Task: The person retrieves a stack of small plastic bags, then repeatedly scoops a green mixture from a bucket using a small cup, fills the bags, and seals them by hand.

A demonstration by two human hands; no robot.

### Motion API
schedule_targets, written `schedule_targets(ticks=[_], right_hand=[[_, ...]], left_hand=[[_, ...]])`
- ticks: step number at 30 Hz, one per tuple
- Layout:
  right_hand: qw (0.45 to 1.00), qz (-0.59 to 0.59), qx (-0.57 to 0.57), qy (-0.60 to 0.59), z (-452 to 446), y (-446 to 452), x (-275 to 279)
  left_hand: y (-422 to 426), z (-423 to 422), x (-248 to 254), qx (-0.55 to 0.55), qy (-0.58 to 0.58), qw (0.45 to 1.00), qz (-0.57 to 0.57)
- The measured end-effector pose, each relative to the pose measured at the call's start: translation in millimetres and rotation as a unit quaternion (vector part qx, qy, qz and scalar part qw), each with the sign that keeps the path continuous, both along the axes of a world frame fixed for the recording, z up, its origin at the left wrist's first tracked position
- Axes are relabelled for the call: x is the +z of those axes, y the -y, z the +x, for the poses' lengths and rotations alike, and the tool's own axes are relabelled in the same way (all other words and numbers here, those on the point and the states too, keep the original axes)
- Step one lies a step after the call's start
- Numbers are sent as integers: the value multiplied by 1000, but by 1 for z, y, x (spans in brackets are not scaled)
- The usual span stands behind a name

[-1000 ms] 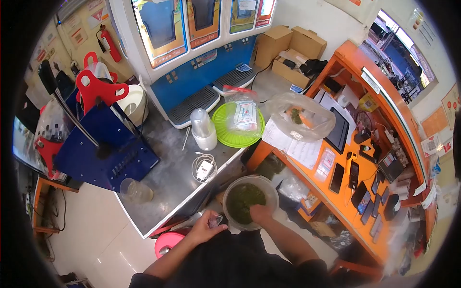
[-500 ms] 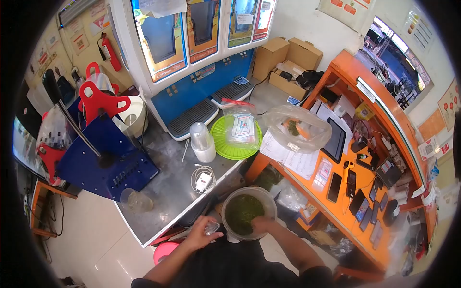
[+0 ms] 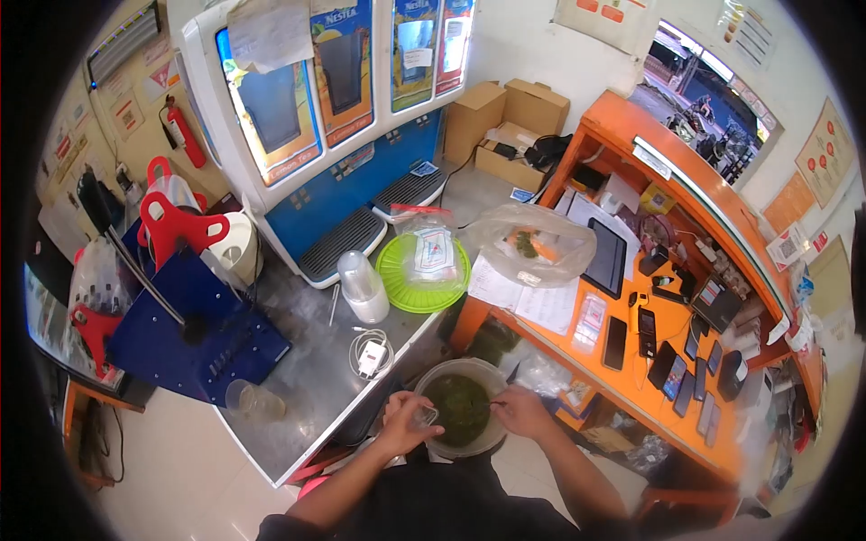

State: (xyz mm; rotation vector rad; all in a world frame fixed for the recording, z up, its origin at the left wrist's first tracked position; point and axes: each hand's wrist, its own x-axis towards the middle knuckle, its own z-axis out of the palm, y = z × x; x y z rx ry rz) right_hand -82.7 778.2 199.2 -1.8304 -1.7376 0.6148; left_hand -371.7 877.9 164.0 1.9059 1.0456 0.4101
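A pale plastic bucket point(image 3: 465, 368) with a dark green mass point(image 3: 458, 406) inside stands between the person's 2 hands. At the bucket's left rim, the left hand point(image 3: 402, 424) curls around a small clear container point(image 3: 426, 416). At the bucket's right rim, the right hand point(image 3: 525, 411) has thumb and fingers drawn narrow; whether they pinch anything I cannot tell. Left of and beyond the bucket, a white charger point(image 3: 371, 361) with a coiled cable lies on the grey table point(image 3: 317, 410); right of the bucket, black smartphones lie on the orange table point(image 3: 636, 386).
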Motion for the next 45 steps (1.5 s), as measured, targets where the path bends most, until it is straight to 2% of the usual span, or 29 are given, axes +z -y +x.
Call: schedule_targets(ticks=[1, 3, 6, 7, 8, 10, 14, 18, 20, 21, 23, 24, 26, 27, 28, 30, 31, 33, 36, 42, 44, 45], right_hand=[[1000, 5, -6, 3, -2, 2, 14], [995, -41, -55, -78, -8, 1, 37], [997, 5, -61, -39, -17, 3, 52], [997, 54, -49, 36, -18, 3, 43], [996, 55, -51, 40, -20, 8, 36], [978, 85, -58, 184, -26, 12, 35], [960, 130, -54, 244, -35, 19, 37], [953, 173, -59, 242, -36, 23, 38], [971, 102, -117, 179, -32, 28, 33], [970, 107, -115, 184, -29, 27, 31], [984, -3, -159, 86, -23, 28, 22], [984, -2, -158, 89, -22, 29, 11], [966, 4, -133, 221, -25, 25, -12], [966, 66, -148, 202, -30, 18, -12], [966, 66, -145, 202, -39, 9, 5], [990, 57, -128, 21, -57, 1, 41], [990, 55, -127, 21, -64, -3, 51], [995, 85, -10, 58, -73, -6, 61], [994, 54, -34, 94, -81, -11, 57], [994, 47, -32, 90, -83, -12, 50], [993, 46, -18, 103, -84, -12, 55], [992, 47, -6, 115, -84, -13, 58]], left_hand=[[-3, 8, -5, -6, 4, 1000, 0], [-6, 20, -7, -14, 12, 1000, 7], [-5, 42, -2, -28, -3, 1000, 5], [-4, 49, -4, -15, 22, 1000, -15], [-4, 54, -7, -2, 47, 998, -35], [-4, 63, -11, -1, 44, 998, -36], [-2, 70, -18, 5, 48, 998, -30], [-2, 72, -16, 7, 89, 993, -75], [-1, 70, -17, -18, 133, 990, -48], [-1, 70, -19, -16, 138, 989, -44], [1, 69, -25, -5, 195, 980, -33], [2, 70, -24, -4, 198, 980, -32], [3, 69, -22, -9, 198, 980, 16], [3, 70, -23, -7, 199, 980, 16], [2, 71, -24, 1, 210, 977, 23], [3, 70, -26, 11, 220, 975, 27], [2, 71, -23, 6, 213, 977, 28], [1, 73, -19, 1, 208, 978, 24], [2, 76, -17, -1, 219, 976, 1], [5, 78, -16, 5, 255, 967, 13], [4, 72, 6, 2, 114, 989, 98], [2, 70, 7, 6, 114, 989, 96]])
